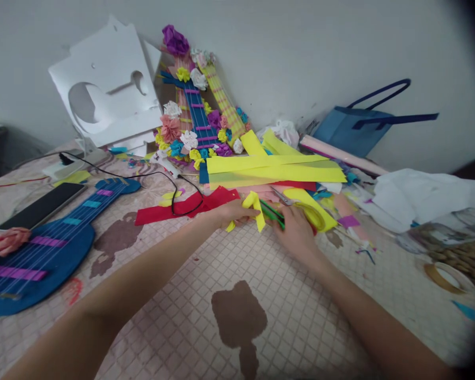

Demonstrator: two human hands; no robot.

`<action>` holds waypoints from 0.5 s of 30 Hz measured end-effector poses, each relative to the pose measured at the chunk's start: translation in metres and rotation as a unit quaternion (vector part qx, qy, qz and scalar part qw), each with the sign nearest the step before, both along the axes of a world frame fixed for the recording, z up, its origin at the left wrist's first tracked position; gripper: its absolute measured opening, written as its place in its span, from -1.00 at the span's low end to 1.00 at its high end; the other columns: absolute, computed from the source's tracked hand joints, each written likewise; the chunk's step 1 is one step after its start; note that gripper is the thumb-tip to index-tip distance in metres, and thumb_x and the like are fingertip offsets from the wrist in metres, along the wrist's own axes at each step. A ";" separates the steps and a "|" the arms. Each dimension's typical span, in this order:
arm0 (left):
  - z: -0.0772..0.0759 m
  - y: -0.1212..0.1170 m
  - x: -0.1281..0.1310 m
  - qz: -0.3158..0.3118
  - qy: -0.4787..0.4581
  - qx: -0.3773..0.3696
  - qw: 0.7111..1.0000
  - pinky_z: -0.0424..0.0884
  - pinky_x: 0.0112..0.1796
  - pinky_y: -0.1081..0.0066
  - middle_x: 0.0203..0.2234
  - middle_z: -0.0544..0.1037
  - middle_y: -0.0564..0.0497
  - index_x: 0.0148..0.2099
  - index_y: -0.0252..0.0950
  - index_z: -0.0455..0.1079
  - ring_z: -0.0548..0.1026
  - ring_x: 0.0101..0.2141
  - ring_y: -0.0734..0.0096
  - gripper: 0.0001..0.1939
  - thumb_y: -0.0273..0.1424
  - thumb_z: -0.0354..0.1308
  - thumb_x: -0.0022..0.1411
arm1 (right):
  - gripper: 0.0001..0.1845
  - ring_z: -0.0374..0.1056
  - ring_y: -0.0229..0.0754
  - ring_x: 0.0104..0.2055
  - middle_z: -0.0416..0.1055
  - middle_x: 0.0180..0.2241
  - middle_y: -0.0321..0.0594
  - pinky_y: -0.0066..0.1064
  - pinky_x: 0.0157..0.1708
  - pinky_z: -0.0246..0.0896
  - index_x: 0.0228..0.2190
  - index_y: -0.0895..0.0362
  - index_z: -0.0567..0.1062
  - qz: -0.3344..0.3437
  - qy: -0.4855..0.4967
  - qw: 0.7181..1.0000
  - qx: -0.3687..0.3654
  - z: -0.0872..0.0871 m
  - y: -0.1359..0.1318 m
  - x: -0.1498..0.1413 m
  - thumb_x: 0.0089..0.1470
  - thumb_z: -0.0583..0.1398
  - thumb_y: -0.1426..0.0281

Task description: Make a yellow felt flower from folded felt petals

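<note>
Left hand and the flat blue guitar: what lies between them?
In the head view, the red strip crossed by the black cable and a brown patch lie between the left hand and blue guitar.

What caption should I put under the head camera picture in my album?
Left hand holding a folded yellow strip, right hand at a slim green object, flat blue guitar shape at left.

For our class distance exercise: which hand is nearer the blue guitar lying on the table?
Left. The left hand, holding a yellow strip, is right of the blue guitar; the right hand is farther right, by the scissors.
</note>
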State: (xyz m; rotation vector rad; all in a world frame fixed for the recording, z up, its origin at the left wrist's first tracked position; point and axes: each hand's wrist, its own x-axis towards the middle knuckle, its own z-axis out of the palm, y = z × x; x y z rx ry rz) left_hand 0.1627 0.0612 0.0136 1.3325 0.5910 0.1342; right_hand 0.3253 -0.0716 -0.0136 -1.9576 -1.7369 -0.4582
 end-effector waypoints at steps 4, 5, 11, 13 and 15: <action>0.005 -0.006 -0.009 0.063 -0.003 0.029 0.998 -0.11 -0.69 0.57 -0.74 0.21 0.19 -0.45 -0.36 0.27 0.03 -0.74 0.71 -0.75 -0.34 0.26 0.08 | -0.81 0.27 0.10 -0.17 0.34 -0.29 -0.01 -0.14 -0.30 0.24 -0.26 0.14 0.37 0.003 -0.004 1.000 -0.008 -0.007 0.002 -0.002 0.07 0.10 0.33; 0.006 -0.008 -0.014 0.080 -0.004 0.033 0.996 -0.10 -0.69 0.57 -0.75 0.17 0.21 -0.45 -0.35 0.26 0.02 -0.74 0.71 -0.74 -0.33 0.27 0.07 | -0.80 0.27 0.09 -0.16 0.34 -0.27 -0.01 -0.13 -0.27 0.24 -0.24 0.14 0.37 0.006 -0.002 1.000 -0.007 -0.005 0.001 -0.002 0.08 0.10 0.32; 0.019 -0.026 -0.063 0.148 0.001 0.049 0.988 -0.10 -0.67 0.56 -0.76 0.05 0.27 -0.45 -0.33 0.24 -0.01 -0.74 0.71 -0.71 -0.30 0.29 0.03 | -0.76 0.30 -0.12 -0.28 0.37 -0.28 -0.12 -0.32 -0.36 0.23 -0.32 0.11 0.40 0.134 0.273 0.951 -0.057 0.027 0.002 -0.044 0.18 0.01 0.25; 0.022 -0.033 -0.081 0.168 0.009 0.075 0.983 -0.08 -0.67 0.56 -0.75 0.07 0.25 -0.46 -0.33 0.25 0.03 -0.73 0.70 -0.73 -0.30 0.27 0.03 | -0.71 0.28 -0.20 -0.38 0.37 -0.38 -0.19 -0.38 -0.44 0.19 -0.40 0.12 0.38 0.192 0.410 0.883 -0.122 0.035 0.010 -0.068 0.17 0.02 0.19; 0.023 -0.038 -0.096 0.200 0.026 0.114 0.973 -0.05 -0.67 0.56 -0.74 0.11 0.23 -0.46 -0.33 0.25 0.07 -0.72 0.69 -0.74 -0.31 0.26 0.03 | -0.65 0.24 -0.26 -0.47 0.33 -0.50 -0.27 -0.42 -0.50 0.16 -0.49 0.12 0.35 0.224 0.433 0.859 -0.155 0.038 0.021 -0.090 0.16 0.03 0.14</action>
